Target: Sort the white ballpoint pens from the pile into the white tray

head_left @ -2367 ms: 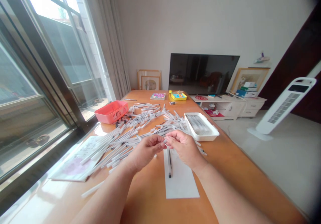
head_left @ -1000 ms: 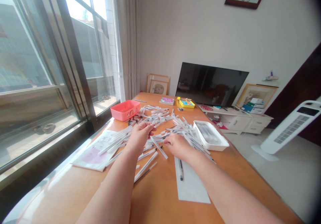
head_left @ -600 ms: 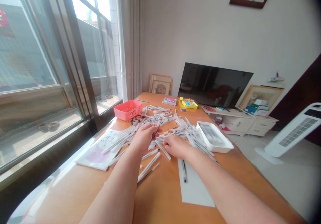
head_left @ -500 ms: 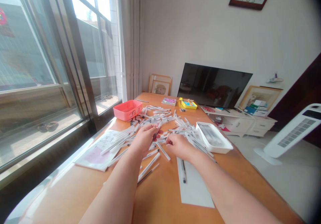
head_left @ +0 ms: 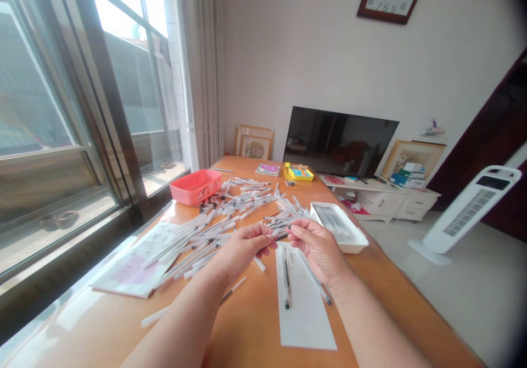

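Note:
My left hand (head_left: 252, 243) is closed, its thumb and fingertips pinching a pen barrel, mostly hidden by the fingers. Facing it, close by, my right hand (head_left: 316, 245) pinches a small black pen part (head_left: 289, 227) between thumb and forefinger. Beneath my hands lies a strip of white paper (head_left: 307, 324), bearing a black-and-clear pen (head_left: 287, 280) and a second pen partly under my right hand. A wide heap of white pen barrels (head_left: 209, 230) spreads beyond and to the left. Small black parts (head_left: 209, 203) are gathered near the red basket.
A red plastic basket (head_left: 196, 188) stands at the table's far left. At right, a white tray (head_left: 358, 239) holds several pens. A printed sheet (head_left: 132, 274) lies left under some barrels. Farther back are a yellow box (head_left: 300, 173) and a colourful booklet (head_left: 267, 169).
My right hand has gone from a fist by the heap to pinching a small black part. Both hands are now near each other above the paper. The camera view has shifted slightly.

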The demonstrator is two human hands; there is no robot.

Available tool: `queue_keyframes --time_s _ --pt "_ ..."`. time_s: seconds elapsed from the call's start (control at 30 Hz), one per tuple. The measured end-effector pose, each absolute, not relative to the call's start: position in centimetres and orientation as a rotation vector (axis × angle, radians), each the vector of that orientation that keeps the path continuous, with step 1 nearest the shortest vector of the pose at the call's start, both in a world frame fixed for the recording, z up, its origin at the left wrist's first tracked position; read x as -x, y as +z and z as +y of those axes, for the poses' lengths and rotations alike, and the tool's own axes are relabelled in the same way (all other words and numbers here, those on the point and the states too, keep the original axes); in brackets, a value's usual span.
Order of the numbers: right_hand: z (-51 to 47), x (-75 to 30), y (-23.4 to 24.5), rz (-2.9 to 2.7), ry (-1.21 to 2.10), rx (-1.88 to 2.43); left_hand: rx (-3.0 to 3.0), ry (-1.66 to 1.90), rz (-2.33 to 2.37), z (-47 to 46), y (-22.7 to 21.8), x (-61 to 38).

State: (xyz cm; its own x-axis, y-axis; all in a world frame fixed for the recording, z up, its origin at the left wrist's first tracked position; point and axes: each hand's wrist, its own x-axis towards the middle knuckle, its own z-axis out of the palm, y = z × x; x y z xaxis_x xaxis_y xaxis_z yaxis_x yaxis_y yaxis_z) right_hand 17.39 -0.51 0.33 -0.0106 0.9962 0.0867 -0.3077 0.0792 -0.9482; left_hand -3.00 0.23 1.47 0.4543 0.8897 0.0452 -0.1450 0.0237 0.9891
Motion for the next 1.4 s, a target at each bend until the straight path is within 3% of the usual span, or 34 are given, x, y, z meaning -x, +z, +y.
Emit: queue_keyframes --time_s 1.4 --pt "-0.95 -16.77 0.6 -1.278 1.143 0.974 -1.393 0.862 0.8 0.09 1.45 2.81"
